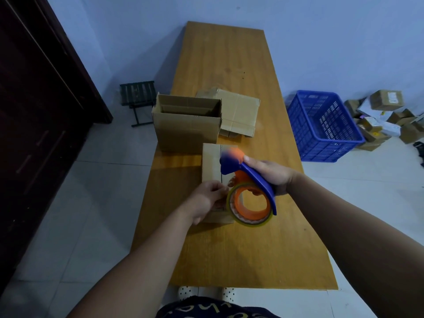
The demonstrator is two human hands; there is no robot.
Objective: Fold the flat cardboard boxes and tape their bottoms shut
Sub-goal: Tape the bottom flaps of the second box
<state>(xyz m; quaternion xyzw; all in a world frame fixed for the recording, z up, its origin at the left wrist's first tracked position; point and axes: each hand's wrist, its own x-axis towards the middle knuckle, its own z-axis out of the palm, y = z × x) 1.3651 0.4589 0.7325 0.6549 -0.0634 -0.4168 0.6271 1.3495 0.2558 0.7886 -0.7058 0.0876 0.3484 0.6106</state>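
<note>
A small cardboard box [212, 164] lies on the wooden table [229, 65] with its closed flaps up and a seam down the middle. My right hand [271, 175] grips the blue handle of an orange and blue tape dispenser [250, 196], held over the near end of the box. My left hand [207, 198] rests on the box's near left part, its fingertips pinching at the tape roll's edge. Further back stands a larger folded box [185, 129], open at the top. Flat cardboard [238, 113] lies behind it to the right.
A blue plastic crate [321, 125] stands on the floor right of the table, with a pile of parcels [387, 118] beyond it. A small dark stool [137, 97] stands left of the table. A dark wooden cabinet [34, 111] fills the left side.
</note>
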